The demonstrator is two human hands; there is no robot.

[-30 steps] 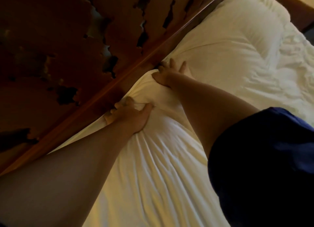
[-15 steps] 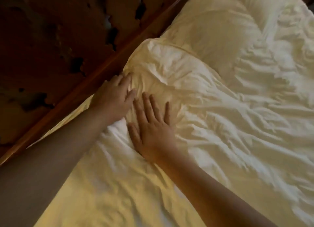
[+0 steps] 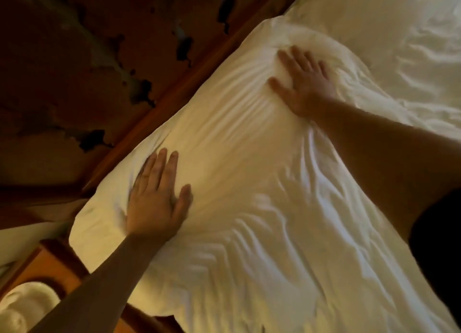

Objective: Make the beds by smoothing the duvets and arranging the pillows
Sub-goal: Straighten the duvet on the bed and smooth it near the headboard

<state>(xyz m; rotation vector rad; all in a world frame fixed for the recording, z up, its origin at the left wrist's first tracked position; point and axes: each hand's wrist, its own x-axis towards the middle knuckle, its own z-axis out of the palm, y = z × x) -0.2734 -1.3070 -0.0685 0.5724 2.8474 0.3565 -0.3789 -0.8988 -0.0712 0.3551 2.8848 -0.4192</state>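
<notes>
The pillow point(image 3: 239, 143) is white and soft, in a plain case with many fine creases. It lies flat at the head of the bed, and its long edge runs along the dark wooden headboard, touching it or just beside it. Its near-left corner is rounded and reaches over the edge of the bed. The cloth is pressed in and gathered into small folds at two places, one near the left end and one near the far right end. The duvet point(image 3: 299, 270) is white too and lies just below the pillow, touching it, with wavy wrinkles over its surface. More wrinkled white bedding point(image 3: 411, 45) lies beyond, at the upper right.
</notes>
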